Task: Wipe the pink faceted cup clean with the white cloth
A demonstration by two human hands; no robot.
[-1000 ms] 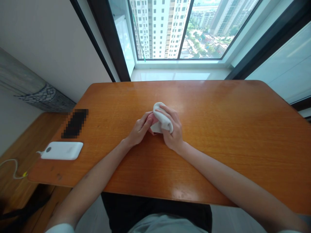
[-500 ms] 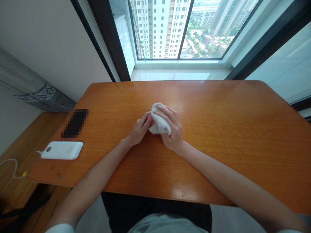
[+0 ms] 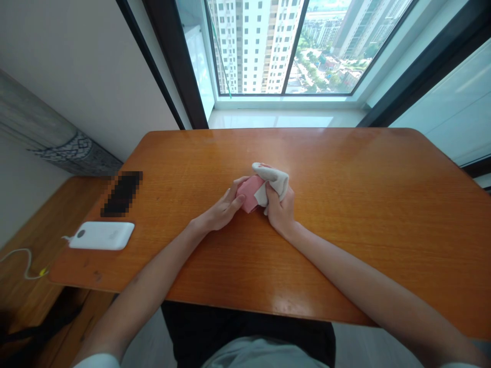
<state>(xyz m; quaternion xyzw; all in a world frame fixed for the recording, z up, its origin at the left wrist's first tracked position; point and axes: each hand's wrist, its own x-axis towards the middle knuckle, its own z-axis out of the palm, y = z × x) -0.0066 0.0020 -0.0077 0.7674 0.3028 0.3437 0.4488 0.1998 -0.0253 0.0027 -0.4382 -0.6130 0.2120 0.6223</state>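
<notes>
At the middle of the orange wooden table, my right hand is closed around a white sock, which drapes over its fingers. A pink piece of fabric pokes out to the left of the white one; whether the two are one item I cannot tell. My left hand pinches the pink fabric at its left edge, fingertips pressed against it. Both forearms rest on the table.
A white power bank with a cable lies near the table's left edge. Behind it sits a blurred dark phone-like object. A lower wooden surface adjoins on the left. A window is beyond the far edge.
My right hand has turned and pulled the white sock to the right, uncovering more of the pink fabric. My left hand has stayed at the pink edge.
</notes>
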